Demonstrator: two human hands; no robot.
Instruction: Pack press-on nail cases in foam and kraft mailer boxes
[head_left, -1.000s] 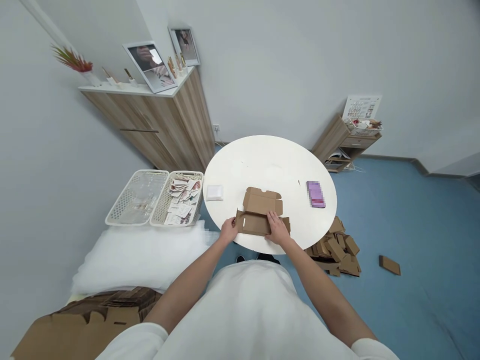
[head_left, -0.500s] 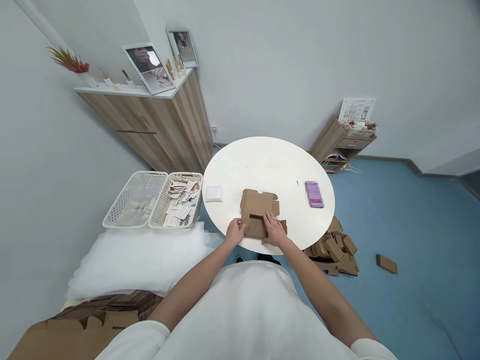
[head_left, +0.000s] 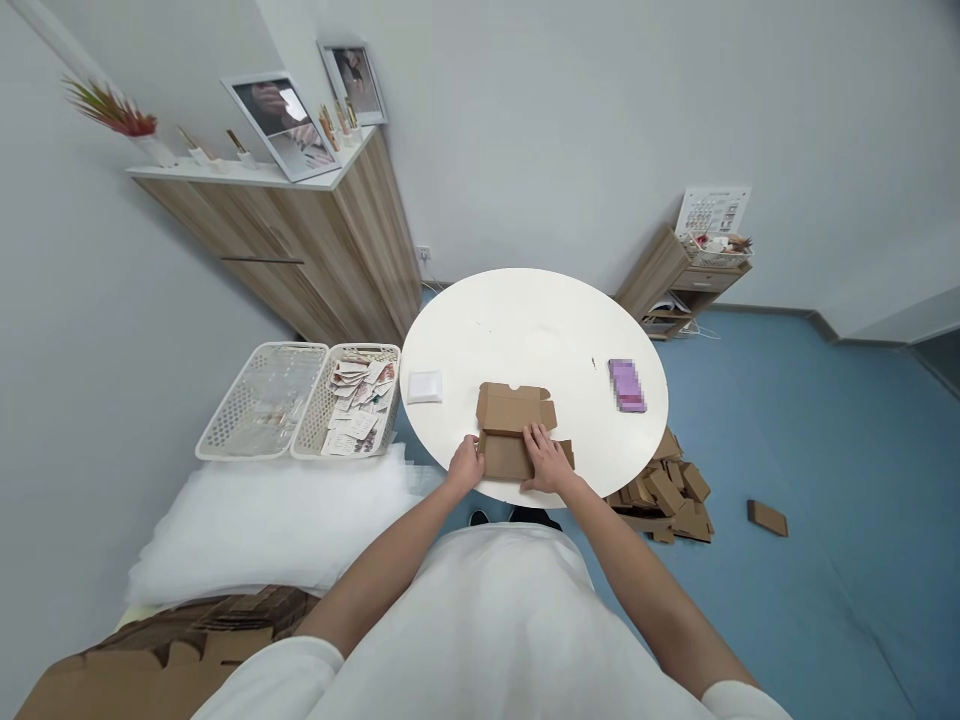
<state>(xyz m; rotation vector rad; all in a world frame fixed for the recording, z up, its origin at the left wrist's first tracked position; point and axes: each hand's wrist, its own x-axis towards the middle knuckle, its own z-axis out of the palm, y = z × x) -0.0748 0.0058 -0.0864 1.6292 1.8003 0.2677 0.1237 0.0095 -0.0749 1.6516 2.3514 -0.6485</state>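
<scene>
A brown cardboard box (head_left: 504, 457), partly folded, lies at the near edge of the white round table. Its lid panel (head_left: 516, 408) is opened away from me, with small flaps at the sides. My left hand (head_left: 466, 465) holds the left side of the box, fingers closed at the wall and partly hidden. On the right side lies my right hand (head_left: 547, 460), its fingers over the wall and its thumb near the front edge. A side flap (head_left: 566, 450) sticks out beyond the right hand.
On the table (head_left: 525, 310) lie a white packet (head_left: 425, 387) at the left and a purple pixelated item (head_left: 627, 385) at the right. White baskets (head_left: 345, 400) stand left, above white sheets (head_left: 262, 520). Folded cardboard boxes (head_left: 675, 495) are heaped on the floor at the right.
The left side of the box has been folded up, and the lid panel now stands more raised at its crease. Both hands have stayed at the box's sides. The view has shifted slightly.
</scene>
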